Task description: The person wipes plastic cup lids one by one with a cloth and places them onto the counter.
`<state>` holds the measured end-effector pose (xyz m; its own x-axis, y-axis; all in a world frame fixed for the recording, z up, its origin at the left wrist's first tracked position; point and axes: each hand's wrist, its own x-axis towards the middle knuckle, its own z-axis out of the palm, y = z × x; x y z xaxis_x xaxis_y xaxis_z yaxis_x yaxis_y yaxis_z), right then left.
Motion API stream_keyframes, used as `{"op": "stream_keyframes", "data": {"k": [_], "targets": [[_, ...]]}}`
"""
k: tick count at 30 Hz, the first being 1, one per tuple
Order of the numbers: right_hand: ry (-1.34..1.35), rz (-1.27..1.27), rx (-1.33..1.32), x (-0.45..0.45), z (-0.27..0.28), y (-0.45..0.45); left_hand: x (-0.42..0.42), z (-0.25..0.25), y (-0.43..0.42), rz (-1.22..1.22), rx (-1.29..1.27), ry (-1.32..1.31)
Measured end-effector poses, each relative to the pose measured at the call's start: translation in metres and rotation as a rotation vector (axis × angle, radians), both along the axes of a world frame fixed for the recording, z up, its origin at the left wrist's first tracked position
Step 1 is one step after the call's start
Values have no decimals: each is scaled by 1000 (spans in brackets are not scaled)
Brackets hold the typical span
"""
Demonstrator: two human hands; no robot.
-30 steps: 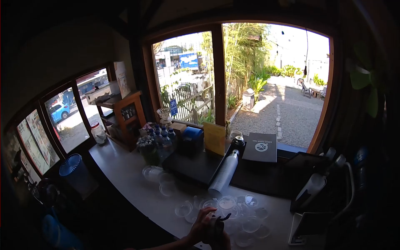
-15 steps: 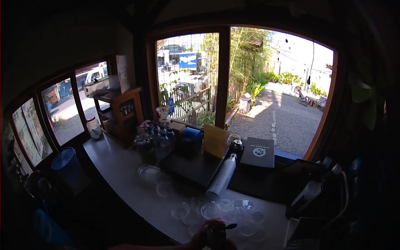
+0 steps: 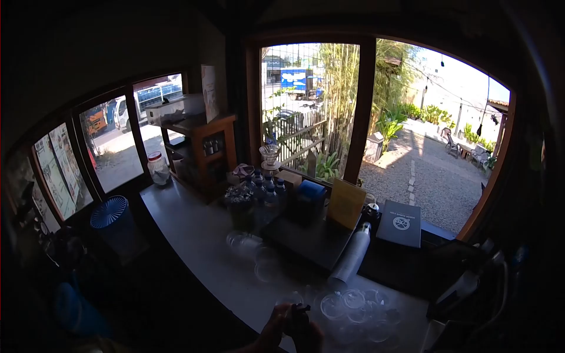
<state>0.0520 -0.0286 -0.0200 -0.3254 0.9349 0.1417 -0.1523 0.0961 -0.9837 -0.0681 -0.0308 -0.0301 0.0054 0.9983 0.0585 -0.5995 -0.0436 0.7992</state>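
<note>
Low in the head view, my left hand (image 3: 272, 330) and my right hand (image 3: 311, 337) are close together above the counter's near edge. Both look closed around a small dark object (image 3: 299, 313), whose kind is too dark to make out. Just beyond and to the right of them, several clear plastic lids or cups (image 3: 355, 299) are scattered on the grey counter (image 3: 194, 232). A long sleeve of stacked clear cups (image 3: 353, 256) lies beyond these, leaning on a dark raised board (image 3: 303, 238).
Water bottles (image 3: 271, 200), a yellow board (image 3: 345, 203) and a dark menu book (image 3: 400, 223) stand or lie along the window side. A wooden shelf (image 3: 220, 141) is at the back left. The blue ribbed lid of a bin (image 3: 109, 212) shows left of the counter.
The view has turned left, so the counter items sit further right. My hands stay together around the dark object, now left of the main group of clear lids; its protruding part shows less.
</note>
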Motion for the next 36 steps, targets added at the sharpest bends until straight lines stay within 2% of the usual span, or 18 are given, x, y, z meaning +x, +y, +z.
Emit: {"op": "stream_keyframes", "data": {"k": [2,6,9,10,12,14,17,18,19,21,22,23,25,28,31,34,36], "targets": [[-67,31,58,-22,-1,1,-27,-6,9,53,93,-28],[-217,38,153,-56,1,3,-68,42,-7,-60,14,-347],[-369,-4,239,-80,7,2,-88,22,3,44,206,-25],[-424,-19,258,-88,9,1,-93,34,-4,50,165,-73],[-502,-26,269,-106,9,-3,-118,30,4,133,237,5],[-468,0,232,-124,5,-5,-141,25,6,185,205,12],[17,136,69,-128,-4,-1,-171,4,9,31,171,-64],[-9,99,-28,-124,-2,4,-171,-1,11,59,189,15],[109,5,-117,-128,4,5,-167,-25,19,36,130,-7],[-53,-206,38,-114,21,11,-161,-54,36,114,186,563],[67,-269,-15,-111,33,9,-158,-72,43,206,335,1001],[190,-334,-63,-106,44,7,-153,-86,42,256,404,1294],[170,-387,-25,-85,62,0,-145,-104,47,206,556,1405],[214,-493,-12,-58,59,-13,-132,-125,59,148,689,1645],[232,-583,-23,-40,65,-26,-121,-119,68,88,645,1707],[162,-587,21,-14,64,-45,-109,-96,80,320,654,1592],[99,-524,55,6,67,-54,-105,-90,99,548,534,1623]]}}
